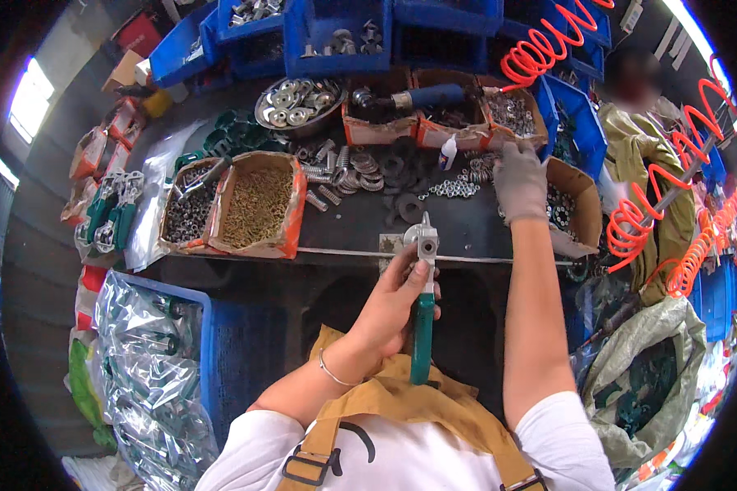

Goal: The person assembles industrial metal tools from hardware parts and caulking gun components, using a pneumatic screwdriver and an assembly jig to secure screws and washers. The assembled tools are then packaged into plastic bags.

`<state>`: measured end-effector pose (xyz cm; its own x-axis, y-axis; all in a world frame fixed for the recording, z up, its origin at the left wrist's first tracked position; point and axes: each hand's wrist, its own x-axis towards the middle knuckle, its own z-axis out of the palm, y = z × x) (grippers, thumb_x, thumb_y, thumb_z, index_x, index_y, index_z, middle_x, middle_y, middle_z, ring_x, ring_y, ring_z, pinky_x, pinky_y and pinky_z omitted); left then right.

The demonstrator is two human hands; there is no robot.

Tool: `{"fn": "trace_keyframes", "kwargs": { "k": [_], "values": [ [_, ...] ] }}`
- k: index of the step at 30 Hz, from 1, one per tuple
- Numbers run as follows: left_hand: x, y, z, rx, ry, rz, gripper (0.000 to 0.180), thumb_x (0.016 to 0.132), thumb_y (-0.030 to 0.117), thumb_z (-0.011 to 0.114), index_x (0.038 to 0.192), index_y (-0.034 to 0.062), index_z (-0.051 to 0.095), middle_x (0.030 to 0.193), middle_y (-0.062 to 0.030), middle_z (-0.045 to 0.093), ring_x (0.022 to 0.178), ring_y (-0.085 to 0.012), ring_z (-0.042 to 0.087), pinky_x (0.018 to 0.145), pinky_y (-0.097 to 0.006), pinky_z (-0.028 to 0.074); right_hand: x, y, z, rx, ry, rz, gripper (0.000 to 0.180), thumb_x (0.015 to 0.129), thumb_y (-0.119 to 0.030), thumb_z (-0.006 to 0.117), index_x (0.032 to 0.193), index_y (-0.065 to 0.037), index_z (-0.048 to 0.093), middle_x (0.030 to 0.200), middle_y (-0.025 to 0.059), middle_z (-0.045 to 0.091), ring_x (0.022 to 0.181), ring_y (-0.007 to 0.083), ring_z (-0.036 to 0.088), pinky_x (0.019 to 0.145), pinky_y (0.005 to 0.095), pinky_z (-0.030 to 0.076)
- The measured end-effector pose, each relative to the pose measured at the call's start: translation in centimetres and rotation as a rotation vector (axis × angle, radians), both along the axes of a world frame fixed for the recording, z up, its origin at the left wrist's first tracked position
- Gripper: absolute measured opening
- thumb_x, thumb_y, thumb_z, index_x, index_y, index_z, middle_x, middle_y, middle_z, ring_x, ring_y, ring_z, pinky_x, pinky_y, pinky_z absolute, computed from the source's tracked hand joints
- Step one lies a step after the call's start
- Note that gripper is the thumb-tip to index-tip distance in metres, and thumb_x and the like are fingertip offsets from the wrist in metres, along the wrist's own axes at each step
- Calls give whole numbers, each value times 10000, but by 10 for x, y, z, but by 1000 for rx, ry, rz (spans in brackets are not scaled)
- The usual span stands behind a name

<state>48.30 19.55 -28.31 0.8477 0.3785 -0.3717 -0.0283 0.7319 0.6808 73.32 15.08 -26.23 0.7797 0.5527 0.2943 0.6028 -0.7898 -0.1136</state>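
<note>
My left hand (397, 303) is bare and closed around a hand tool with a green handle and a silver metal head (424, 244). The tool stands upright in front of me, its narrow tip pointing away and its green handle hanging below my fingers. My right hand (522, 184), in a grey glove, reaches far over the bench. Its fingertips are at the near edge of a cardboard box of small metal parts (510, 113). They are blurred and partly hidden. Just left of the glove lie a pile of small silver nuts (454, 189) and a small white bottle (448, 153).
Boxes of brass-coloured screws (256, 199) and dark nuts (191, 204) stand on the left. Springs (329, 195), black rings (399, 168) and a metal bowl of discs (297, 104) lie mid-bench. A blue power tool (426, 96) rests on boxes. Red coiled hoses (630, 221) hang at right.
</note>
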Motion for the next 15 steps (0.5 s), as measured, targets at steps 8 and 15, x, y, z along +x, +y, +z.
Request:
{"fn": "trace_keyframes", "kwargs": {
  "k": [8, 15],
  "values": [
    [-13, 4, -6, 50, -2, -75, 384, 970, 179, 481, 1336, 115, 384, 1081, -96, 541, 838, -167, 568, 667, -307, 521, 23, 20, 10, -129, 81, 96, 320, 774, -201, 637, 1039, -27, 594, 1153, 218, 570, 1045, 361, 576, 931, 406, 455],
    [-13, 11, -2, -190, -149, 102, 407, 903, 43, 558, 1283, 106, 429, 1098, -115, 568, 941, -240, 597, 734, -430, 530, -32, -12, 40, 400, 393, 223, 165, 763, -141, 692, 859, -15, 645, 847, 155, 642, 808, 312, 618, 716, 358, 479]
  ]
}}
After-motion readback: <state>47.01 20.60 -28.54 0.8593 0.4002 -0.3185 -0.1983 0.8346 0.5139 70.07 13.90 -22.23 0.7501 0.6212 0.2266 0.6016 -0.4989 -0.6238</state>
